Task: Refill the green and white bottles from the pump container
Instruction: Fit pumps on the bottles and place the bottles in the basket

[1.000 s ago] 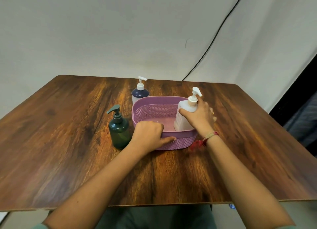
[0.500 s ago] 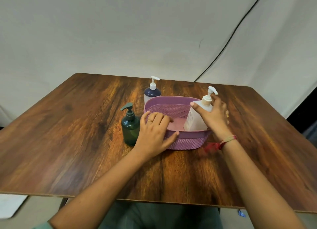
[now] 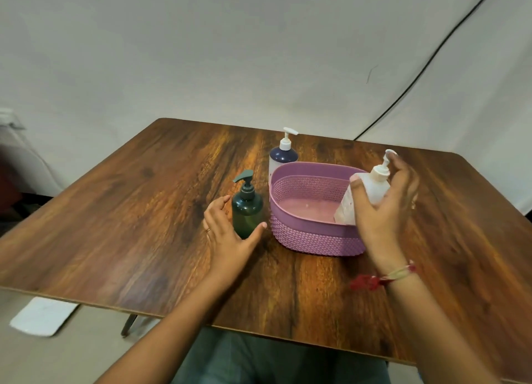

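Wood-grain worktop (image 3: 144, 211), pale backdrop behind. Right hand (image 3: 383, 211) wraps the white bottle (image 3: 371, 185) at its shoulder, thumb in front, fingers behind the pump, tilting it at the right end of the purple basket (image 3: 313, 237). Left hand (image 3: 227, 237), left of centre, is spread in a wide cup around the green bottle (image 3: 247, 211), not closed on it. Pump container (image 3: 282, 156) stands upright behind the basket, upper centre. Smooth plastic looks slippery and, if near-empty, light and tippy; I'd take each by the body below the shoulder, never the pump head.
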